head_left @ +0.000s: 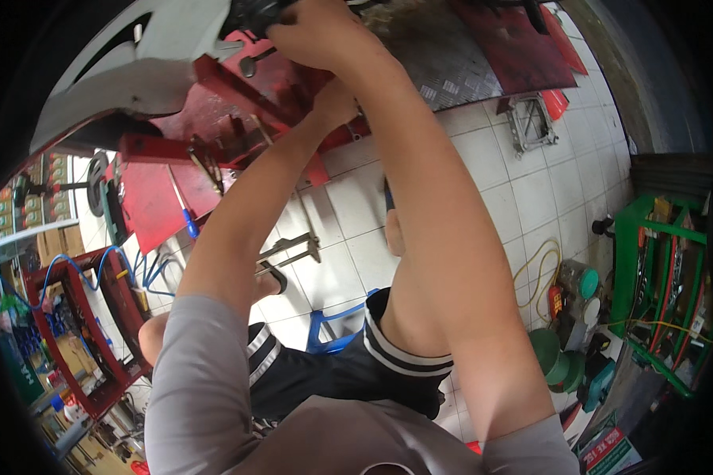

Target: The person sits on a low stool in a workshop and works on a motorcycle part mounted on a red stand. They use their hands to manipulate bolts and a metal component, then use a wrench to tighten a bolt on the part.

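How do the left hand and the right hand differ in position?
The right hand reaches higher, at the picture's top edge, by a dark part; the left hand sits lower, against the red frame. The right arm crosses in front of the left hand, partly hiding it. Both are bare and raised.

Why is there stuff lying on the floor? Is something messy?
Yes, a bit. A yellow cord lies in loose loops on the white floor tiles, and a metal bracket sits loose near the red stand. Nothing looks spilled or broken.
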Available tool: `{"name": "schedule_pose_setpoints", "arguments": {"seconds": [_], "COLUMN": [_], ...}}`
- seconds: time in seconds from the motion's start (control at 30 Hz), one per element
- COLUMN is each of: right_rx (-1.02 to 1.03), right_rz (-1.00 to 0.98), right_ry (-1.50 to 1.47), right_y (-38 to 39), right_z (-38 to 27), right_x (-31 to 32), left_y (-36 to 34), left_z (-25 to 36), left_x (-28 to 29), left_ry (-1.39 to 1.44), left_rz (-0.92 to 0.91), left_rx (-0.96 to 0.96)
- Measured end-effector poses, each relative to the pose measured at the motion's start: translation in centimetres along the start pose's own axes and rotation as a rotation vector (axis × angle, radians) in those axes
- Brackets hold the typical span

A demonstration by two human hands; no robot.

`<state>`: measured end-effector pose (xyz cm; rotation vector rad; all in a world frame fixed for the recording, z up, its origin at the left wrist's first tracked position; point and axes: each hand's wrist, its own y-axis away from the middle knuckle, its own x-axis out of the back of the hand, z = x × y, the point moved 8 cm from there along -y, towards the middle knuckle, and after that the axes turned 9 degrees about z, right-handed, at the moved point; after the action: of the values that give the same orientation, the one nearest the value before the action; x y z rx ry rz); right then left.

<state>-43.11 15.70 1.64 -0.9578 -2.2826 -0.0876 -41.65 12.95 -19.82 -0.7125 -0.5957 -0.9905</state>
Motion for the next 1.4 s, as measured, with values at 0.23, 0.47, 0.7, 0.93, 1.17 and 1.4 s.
{"name": "schedule_pose_setpoints", "arguments": {"seconds": [0.23,0.47,0.7,0.93,1.17,1.4], "right_rx": [0.137,0.118,0.262,-0.004,-0.081,-0.149], "right_rz": [-0.258,-0.544,-0.643,-0.456,-0.359,-0.390], "right_ry": [0.103,0.387,0.135,-0.279,-0.475,-0.467], "right_y": [2.1,6.8,10.2,7.8,6.0,5.8], "right_z": [0.0,2.3,-2.0,-4.2,-3.2,-2.3], "right_x": [-5.7,-12.8,-17.2,-22.1,-25.6,-25.7], "left_y": [11.1,19.4,21.9,23.0,22.2,20.1], "left_z": [8.9,5.0,-7.3,-9.0,-10.0,-10.8], "left_x": [9.9,28.3,32.0,29.1,30.1,29.3], "left_ry": [-0.047,-0.146,-0.219,0.141,0.118,0.136], "left_rz": [-0.587,-0.159,0.235,0.305,0.453,0.360], "left_rx": [-0.134,0.214,0.549,0.614,0.523,0.521]}}
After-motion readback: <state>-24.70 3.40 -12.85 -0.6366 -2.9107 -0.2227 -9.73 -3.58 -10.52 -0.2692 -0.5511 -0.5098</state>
